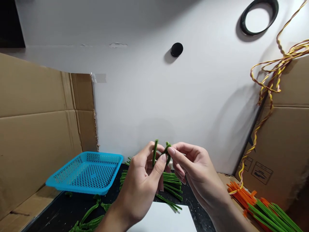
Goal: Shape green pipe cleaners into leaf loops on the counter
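Note:
Between my two hands is a dark green pipe cleaner [155,151], bent, with one end pointing up past the left fingers and a small loop near the right fingertips. My left hand [141,180] pinches it between thumb and fingers. With thumb and index finger, my right hand [196,164] grips the looped part. Below and behind the hands lies a bundle of straight green pipe cleaners [172,187], partly hidden by them. A white sheet of paper [166,220] lies under the hands. Bent green pipe cleaners [90,222] lie at the lower left.
A blue perforated basket [84,188] sits on the black table [58,212] at left. Cardboard panels [36,93] flank both sides. At right are orange pipe cleaners [238,193], brighter green ones [272,212] and a hanging twisted yellow-brown wire [254,141].

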Demonstrator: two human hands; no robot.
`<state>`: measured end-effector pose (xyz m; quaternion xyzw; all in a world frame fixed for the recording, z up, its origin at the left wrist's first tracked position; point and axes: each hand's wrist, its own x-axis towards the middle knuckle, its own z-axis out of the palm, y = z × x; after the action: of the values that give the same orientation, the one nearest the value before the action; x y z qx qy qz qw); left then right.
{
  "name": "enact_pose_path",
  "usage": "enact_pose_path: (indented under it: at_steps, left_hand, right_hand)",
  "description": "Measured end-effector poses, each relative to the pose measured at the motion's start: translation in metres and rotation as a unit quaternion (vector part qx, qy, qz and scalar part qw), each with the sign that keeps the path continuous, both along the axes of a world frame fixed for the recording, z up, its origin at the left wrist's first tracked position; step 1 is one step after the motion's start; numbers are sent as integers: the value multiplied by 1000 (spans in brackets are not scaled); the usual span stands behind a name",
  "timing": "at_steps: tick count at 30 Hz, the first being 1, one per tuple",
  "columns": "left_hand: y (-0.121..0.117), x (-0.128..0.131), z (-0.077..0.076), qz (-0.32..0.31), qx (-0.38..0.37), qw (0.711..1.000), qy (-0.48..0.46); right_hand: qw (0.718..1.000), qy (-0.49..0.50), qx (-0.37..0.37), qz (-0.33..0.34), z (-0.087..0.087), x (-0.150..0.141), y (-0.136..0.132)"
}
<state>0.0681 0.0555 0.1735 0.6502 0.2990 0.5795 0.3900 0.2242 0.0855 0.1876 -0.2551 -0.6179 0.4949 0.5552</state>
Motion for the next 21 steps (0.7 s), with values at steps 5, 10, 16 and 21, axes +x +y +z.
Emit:
enact_pose_path:
  at_steps: [5, 10, 16, 21]
  left_hand:
    - [4, -5, 1, -57, -51, 997, -27]
    - [6, -5, 1, -86, -77, 993, -34]
    - [7, -4, 0, -78, -73, 994, -24]
    - [8, -5, 0, -39, -53, 998, 4]
  right_hand:
    - [999, 24, 12, -17, 3, 0, -1]
    - [1000, 14, 15, 3, 5, 2, -1]
    - [997, 28, -40, 53, 3, 6, 4]
    - [997, 43, -44, 42, 4, 4, 5]
